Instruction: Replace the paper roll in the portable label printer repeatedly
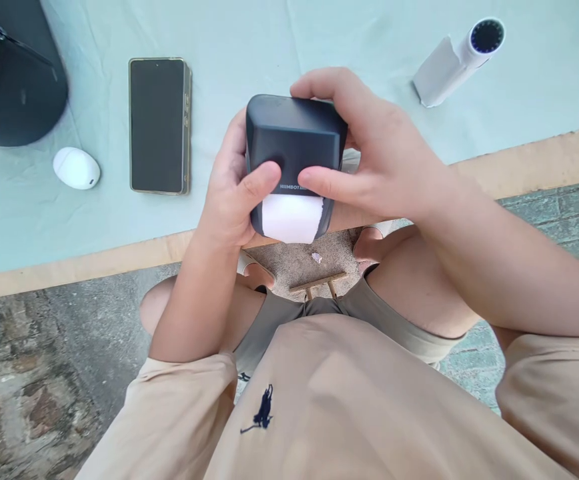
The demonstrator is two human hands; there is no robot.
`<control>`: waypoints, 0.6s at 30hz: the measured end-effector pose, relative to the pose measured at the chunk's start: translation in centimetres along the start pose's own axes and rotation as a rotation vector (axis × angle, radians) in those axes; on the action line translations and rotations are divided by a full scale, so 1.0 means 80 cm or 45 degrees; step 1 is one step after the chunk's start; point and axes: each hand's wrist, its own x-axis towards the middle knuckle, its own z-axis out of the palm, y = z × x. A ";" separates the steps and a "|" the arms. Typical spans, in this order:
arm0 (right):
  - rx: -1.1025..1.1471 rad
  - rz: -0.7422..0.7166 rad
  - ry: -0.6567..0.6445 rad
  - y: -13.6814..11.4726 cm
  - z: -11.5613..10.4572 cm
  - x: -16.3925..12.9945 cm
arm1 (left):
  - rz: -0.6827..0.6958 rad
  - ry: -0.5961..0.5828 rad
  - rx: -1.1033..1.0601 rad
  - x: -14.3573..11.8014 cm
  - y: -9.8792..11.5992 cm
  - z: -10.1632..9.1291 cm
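Gripping printer (292, 143) above table edge (519, 163)

one readable word here: "niimbot", small pale letters on the front face of the dark label printer (294, 143), just above the white paper strip (292, 218) coming out of it. below the printer, the beige shirt (349, 407) carries a dark embroidered horse-and-rider emblem, no letters. nothing else is legible.
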 end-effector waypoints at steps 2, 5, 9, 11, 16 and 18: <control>0.071 0.004 -0.006 0.005 0.001 0.001 | -0.021 -0.046 -0.035 0.001 0.006 0.004; 0.284 -0.002 0.024 0.008 0.005 0.000 | -0.015 0.064 -0.096 -0.002 0.015 0.014; 0.574 -0.035 0.132 -0.002 0.009 -0.004 | -0.060 0.166 -0.057 -0.007 0.023 0.022; 0.631 -0.031 0.171 -0.008 0.011 -0.006 | -0.132 0.121 -0.029 -0.008 0.025 0.022; 0.490 -0.022 0.214 -0.007 0.013 -0.004 | -0.174 0.078 -0.016 -0.008 0.024 0.017; 0.289 -0.059 0.231 -0.003 0.012 -0.003 | -0.128 0.101 -0.015 -0.007 0.021 0.015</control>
